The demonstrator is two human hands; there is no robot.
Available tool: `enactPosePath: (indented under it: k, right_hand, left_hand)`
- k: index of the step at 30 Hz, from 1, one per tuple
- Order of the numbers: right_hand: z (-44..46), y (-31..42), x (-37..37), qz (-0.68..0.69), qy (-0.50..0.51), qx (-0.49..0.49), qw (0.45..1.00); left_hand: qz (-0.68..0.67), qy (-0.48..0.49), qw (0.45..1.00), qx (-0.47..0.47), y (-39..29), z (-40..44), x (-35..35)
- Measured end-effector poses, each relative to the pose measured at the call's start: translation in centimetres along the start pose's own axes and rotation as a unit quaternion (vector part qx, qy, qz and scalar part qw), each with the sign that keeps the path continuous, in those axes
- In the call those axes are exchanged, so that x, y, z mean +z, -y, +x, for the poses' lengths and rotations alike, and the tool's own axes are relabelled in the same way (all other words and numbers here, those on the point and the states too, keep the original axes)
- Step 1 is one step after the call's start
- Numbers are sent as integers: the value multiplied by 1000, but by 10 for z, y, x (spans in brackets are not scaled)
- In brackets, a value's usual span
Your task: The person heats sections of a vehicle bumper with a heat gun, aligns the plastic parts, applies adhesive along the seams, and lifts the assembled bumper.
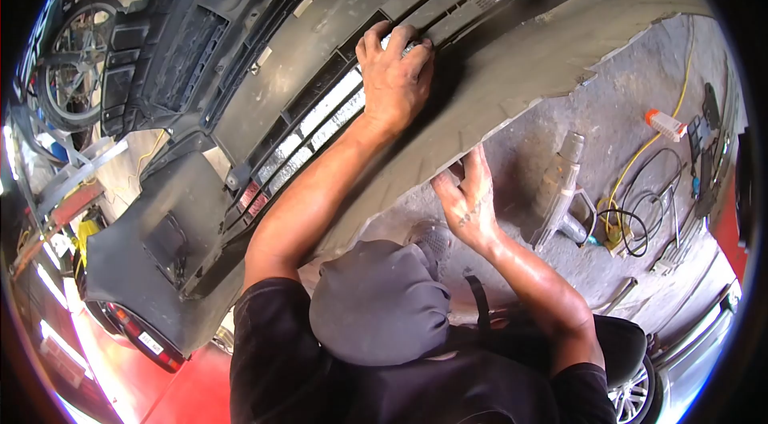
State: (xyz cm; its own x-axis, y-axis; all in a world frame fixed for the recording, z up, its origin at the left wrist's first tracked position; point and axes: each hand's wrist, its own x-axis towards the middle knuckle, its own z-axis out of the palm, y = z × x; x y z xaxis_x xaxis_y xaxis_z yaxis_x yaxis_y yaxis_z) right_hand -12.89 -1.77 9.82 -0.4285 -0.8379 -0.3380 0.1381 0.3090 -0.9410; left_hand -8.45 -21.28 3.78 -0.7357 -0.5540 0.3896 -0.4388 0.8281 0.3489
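Observation:
A large dusty grey car bumper cover (280, 80) slants across the view, its outside turned away from me. My left hand (394, 76) reaches over it, fingers curled into a slot of the lower grille (320, 116), shut on it. Bright silvery patches show through the slots beside that hand. Lower right, my right hand (468, 200) holds the cover's long ragged edge (512, 116), thumb apart from the fingers; the fingertips are partly hidden there. A small dark patch between thumb and fingers cannot be made out.
A rounded shape in grey cloth (380, 304) is between my arms. On the concrete floor (520, 160) stand a metal stand (560, 184), an orange-and-white brush (666, 125), and a yellow cord (640, 154). A wheel (78, 64) and a red car's tail lamp (132, 328) are at left.

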Motion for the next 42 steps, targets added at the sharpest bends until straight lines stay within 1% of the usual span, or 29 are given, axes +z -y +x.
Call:
enactPosePath:
  k: [5, 7, 11, 14, 18, 21, 22, 24, 26, 29, 30, 33, 36, 37, 38, 39, 40, 41, 42]
  right_hand:
    - [1, 3, 6, 38, -12, 1, 999]
    - [1, 0, 4, 26, -1, -11, 1000]
    - [1, -10, -1, -12, 20, -20, 1000]
    - [5, -1, -2, 1, 27, -34, 999]
    - [4, -7, -4, -32, 22, -56, 998]
    - [2, -8, -13, -57, 31, -59, 996]
    - [2, -8, -16, -66, 38, -58, 995]
    - [5, -7, -21, -93, 43, -51, 993]
    - [4, -6, -20, -64, 48, -37, 996]
    - [3, -9, -20, -47, 60, -34, 997]
    - [4, -10, -21, -47, 63, -38, 996]
    - [2, -9, -21, -41, 46, -29, 998]
    - [-6, 3, -57, -71, 59, 1, 996]
    - [-10, 0, -75, -80, 19, 0, 997]
    - [-17, -7, -93, -89, -19, -1, 996]
    - [-21, -22, -113, -113, -97, -44, 988]
    - [-27, -25, -141, -171, -146, -11, 974]
    - [-34, -33, -178, -196, -163, 30, 966]
    - [-46, -40, -206, -162, -221, -7, 962]
  left_hand:
    - [6, 21, 1000, 18, 4, 2, -3]
    - [-20, 22, 999, 14, 4, 1, -3]
    - [-26, 42, 999, 20, 6, 0, -11]
    - [-62, 49, 997, 16, 7, 4, -16]
    - [-74, 112, 990, -44, 1, 11, -30]
    - [-69, 131, 987, -68, 5, 13, -29]
    - [-69, 156, 983, -76, 7, 15, -33]
    - [-72, 178, 980, -60, 15, 18, -38]
    - [-83, 196, 975, -60, 20, 16, -38]
    - [-78, 195, 975, -68, 20, 17, -39]
    - [-82, 182, 978, -52, 21, 18, -38]
    - [-88, 183, 977, -63, 20, 18, -42]
    - [-89, 167, 980, -57, 20, 12, -38]
    - [-103, 172, 979, -48, 18, 14, -40]
    - [-98, 155, 982, -48, 16, 10, -38]
    - [-105, 163, 980, -50, 19, 9, -38]
    - [-147, 142, 977, -67, 20, 10, -39]
    - [-187, 125, 970, -89, 21, 9, -40]
    - [-200, 117, 968, -94, 21, 6, -39]
